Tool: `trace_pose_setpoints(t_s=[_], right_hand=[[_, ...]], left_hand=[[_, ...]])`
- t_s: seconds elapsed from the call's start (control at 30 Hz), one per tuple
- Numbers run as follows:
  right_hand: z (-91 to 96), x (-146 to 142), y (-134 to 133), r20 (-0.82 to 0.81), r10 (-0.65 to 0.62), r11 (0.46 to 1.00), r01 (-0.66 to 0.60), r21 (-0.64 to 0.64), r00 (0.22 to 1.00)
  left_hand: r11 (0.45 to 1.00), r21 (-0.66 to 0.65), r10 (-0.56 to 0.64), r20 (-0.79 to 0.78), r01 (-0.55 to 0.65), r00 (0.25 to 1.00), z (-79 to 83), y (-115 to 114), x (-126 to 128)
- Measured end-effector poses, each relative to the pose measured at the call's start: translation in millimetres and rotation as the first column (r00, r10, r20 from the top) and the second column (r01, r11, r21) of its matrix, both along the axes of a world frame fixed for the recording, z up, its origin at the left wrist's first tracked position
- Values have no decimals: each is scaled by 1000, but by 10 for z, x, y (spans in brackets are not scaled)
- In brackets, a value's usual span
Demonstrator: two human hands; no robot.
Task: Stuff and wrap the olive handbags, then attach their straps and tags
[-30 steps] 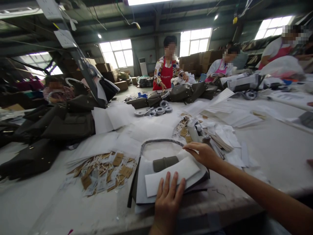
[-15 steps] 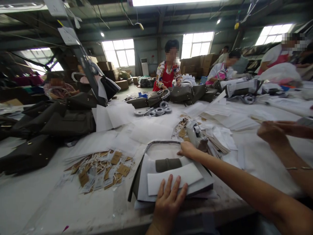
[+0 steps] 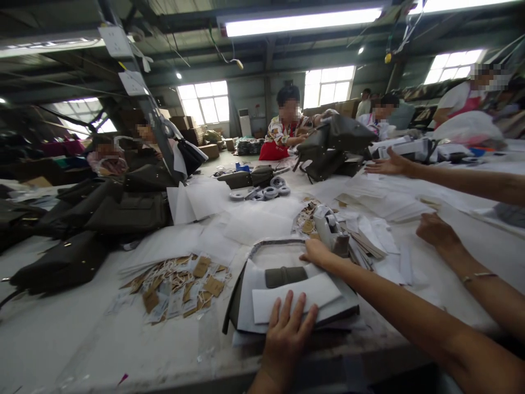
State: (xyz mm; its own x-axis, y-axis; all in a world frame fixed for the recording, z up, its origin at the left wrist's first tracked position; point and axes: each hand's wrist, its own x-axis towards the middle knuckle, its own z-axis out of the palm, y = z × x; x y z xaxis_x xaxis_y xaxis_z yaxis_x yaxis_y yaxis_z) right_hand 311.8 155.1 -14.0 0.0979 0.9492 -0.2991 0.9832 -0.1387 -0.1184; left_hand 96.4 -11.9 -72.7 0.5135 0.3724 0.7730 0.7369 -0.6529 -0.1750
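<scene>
My left hand [image 3: 287,334] lies flat with its fingers spread on a white paper strip [image 3: 295,298]. The strip wraps a dark olive bag [image 3: 287,275] that lies on white sheets at the table's near edge. The bag's grey wrapped handle [image 3: 274,243] arches behind it. My right hand [image 3: 316,253] reaches across the bag and touches the base of a white tape dispenser [image 3: 330,230]. Its fingertips are hidden against the dispenser.
Brown hang tags [image 3: 180,284] are heaped to the left, and olive bags [image 3: 118,210] are stacked far left. Loose paper stacks [image 3: 369,235] and tape rolls [image 3: 266,191] lie beyond. Another person's two hands [image 3: 437,232] reach in from the right. More workers stand across the table [image 3: 102,350].
My right hand slid from the bag's top up to the tape dispenser. My left hand stayed pressed on the paper. Another person's arms came in from the right, and a far worker lifted a bag.
</scene>
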Motion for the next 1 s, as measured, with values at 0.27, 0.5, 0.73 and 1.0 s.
trace_pose_setpoints(t_s=[0.27,0.5,0.73,1.0], right_hand=[[2,92,109,-167,-33,992,12,-129,985],[-8,295,17,-439,-51,998,26,-63,897],[66,413,-32,-649,-49,996,84,23,759],[390,319,116,-721,143,966,62,250,678]], left_hand=[[1000,11,-1,28,1,1000,-13,-5,8],[1000,-27,-12,22,12,1000,-10,9,-2],[999,-41,-23,2,23,1000,0,86,-34],[996,-90,-23,-38,19,999,-11,263,-66]])
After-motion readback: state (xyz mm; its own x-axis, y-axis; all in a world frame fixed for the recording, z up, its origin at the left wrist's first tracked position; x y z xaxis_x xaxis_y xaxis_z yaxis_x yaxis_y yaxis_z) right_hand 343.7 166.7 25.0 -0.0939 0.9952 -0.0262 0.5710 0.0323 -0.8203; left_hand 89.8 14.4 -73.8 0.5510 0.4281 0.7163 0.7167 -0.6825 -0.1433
